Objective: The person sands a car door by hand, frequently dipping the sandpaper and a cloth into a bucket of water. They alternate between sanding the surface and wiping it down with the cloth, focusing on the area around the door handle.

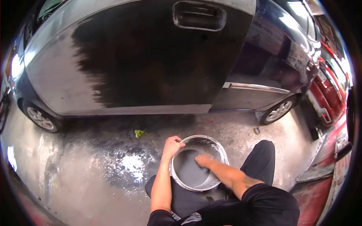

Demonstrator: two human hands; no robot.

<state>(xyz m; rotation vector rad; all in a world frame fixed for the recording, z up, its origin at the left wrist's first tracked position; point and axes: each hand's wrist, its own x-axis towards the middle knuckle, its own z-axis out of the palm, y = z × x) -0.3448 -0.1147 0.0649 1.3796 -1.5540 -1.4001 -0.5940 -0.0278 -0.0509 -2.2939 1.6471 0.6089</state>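
A round white bucket [222,150] of murky grey liquid [190,169] stands between my knees. My left hand [174,146] grips its rim at the upper left, fingers curled over the edge. Inside the bucket, just above or at the liquid, is my right hand [203,161], closed. A small dark shape shows under its fingers, but I cannot make out what it is. In front of me is a car door [151,56], with a wet-looking dark area over dull grey and a recessed handle pocket [199,16] near the top.
A yellow-green crumpled cloth or glove [139,133] lies on the wet concrete floor [94,150]. A small roll-like ring [256,130] lies near the car's wheel [279,111]. A red vehicle [328,90] stands at the right.
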